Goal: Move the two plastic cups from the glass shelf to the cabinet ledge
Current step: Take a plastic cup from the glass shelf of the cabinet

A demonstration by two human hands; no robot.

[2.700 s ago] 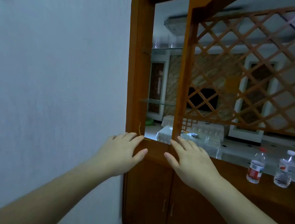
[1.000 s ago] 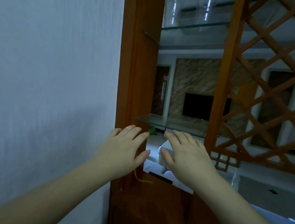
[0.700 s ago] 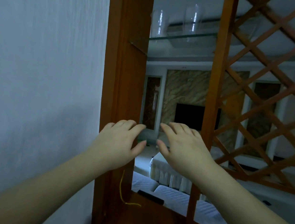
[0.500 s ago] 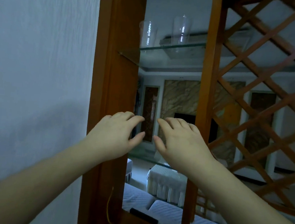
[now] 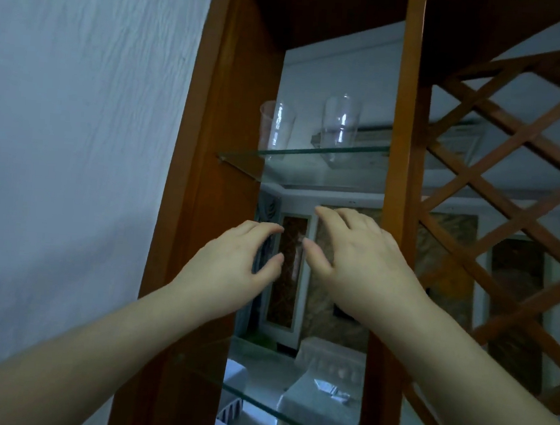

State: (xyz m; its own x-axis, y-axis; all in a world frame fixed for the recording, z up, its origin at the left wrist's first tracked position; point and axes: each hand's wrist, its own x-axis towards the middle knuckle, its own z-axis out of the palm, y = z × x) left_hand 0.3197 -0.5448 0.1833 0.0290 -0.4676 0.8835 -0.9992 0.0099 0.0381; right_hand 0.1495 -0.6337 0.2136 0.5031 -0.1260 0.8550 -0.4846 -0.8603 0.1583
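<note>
Both hands have risen toward the glass shelf (image 5: 310, 152), where two plastic cups (image 5: 276, 126) stand near its front edge. The left hand (image 5: 234, 269) and right hand (image 5: 361, 262) are empty, fingers loosely spread, so grasping comes next.

A single wide-angle view comes from the person's head, standing close against a tall orange-brown wooden cabinet frame (image 5: 202, 206) and tilted upward. The clear glass shelf (image 5: 309, 167) is seen from beneath, so its underside and front edge both show. The pale textured wall (image 5: 77, 129) fills the left third, and the diagonal wooden lattice panel (image 5: 507, 196) runs off the right edge. Both forearms enter from the bottom corners, with the left hand (image 5: 234, 269) and the right hand (image 5: 361, 265) near the centre, large and close to the lens. Straight edges bow toward the frame borders. No second view is present.
</note>
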